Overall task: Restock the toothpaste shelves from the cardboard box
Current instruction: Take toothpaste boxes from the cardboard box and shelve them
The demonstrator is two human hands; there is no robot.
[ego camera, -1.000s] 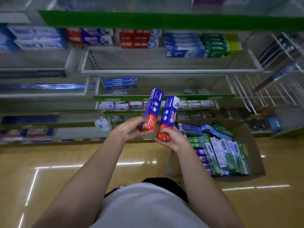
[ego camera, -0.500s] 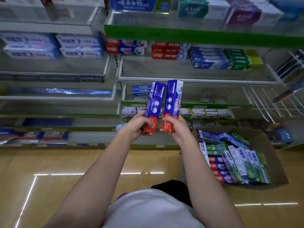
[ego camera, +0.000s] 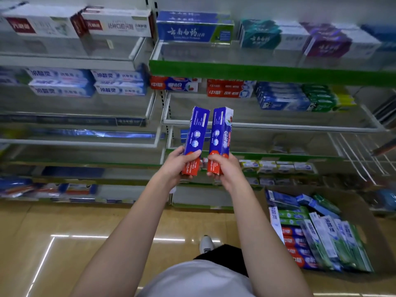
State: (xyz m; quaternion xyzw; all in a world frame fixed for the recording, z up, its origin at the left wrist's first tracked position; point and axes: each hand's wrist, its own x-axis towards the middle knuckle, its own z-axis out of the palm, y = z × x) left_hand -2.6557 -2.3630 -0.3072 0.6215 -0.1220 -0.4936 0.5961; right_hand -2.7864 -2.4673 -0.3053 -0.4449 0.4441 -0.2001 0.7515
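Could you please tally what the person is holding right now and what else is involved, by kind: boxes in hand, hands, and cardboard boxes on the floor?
Blue-and-red toothpaste boxes in hand: 2, the left box and the right box
Hands gripping them: 2, the left hand and the right hand
Cardboard box on the floor: 1
Total: 5

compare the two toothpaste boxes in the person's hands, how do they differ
The left box, gripped by the left hand, shows a plain blue face with small icons; the right box, gripped by the right hand, shows large white lettering and a red picture near its top. Both are blue with red lower ends, near upright, held apart.
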